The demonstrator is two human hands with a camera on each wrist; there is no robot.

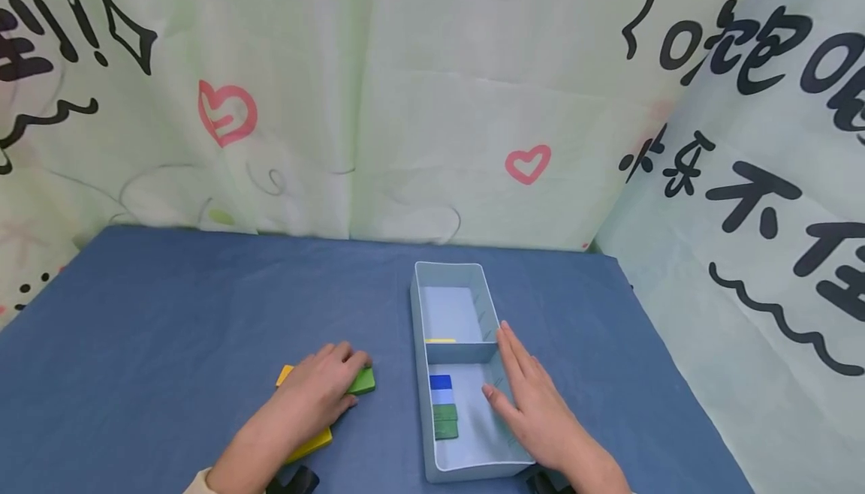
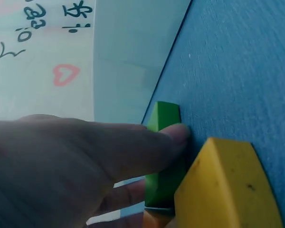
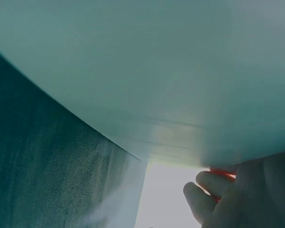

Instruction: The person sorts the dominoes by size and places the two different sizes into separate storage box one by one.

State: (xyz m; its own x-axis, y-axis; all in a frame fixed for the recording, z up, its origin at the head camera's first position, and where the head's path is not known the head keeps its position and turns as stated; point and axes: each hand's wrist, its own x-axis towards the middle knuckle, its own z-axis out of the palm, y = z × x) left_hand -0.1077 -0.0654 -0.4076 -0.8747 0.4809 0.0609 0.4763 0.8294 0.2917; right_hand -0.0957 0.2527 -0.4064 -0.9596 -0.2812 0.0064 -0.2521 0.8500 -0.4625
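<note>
My left hand (image 1: 317, 389) pinches a green block (image 1: 363, 381), its thumb across one face in the left wrist view. Beside that block lies a yellow block (image 2: 228, 185), and an orange piece (image 2: 156, 219) shows just at its end. Part of an orange-yellow block (image 1: 284, 374) sticks out past the far side of this hand. To the right stands a long light-blue box (image 1: 473, 473) with two compartments. My right hand (image 1: 537, 404) rests along its right side, fingers straight, thumb over the rim; the right wrist view shows the box wall close up.
In the near compartment, a blue block (image 1: 441, 382) and green blocks (image 1: 445, 423) line the left wall. A yellow edge (image 1: 441, 341) shows behind the divider (image 1: 459, 353) in the far one. Blue cloth (image 1: 203, 314) covers the table; a printed curtain (image 1: 432, 103) hangs behind it.
</note>
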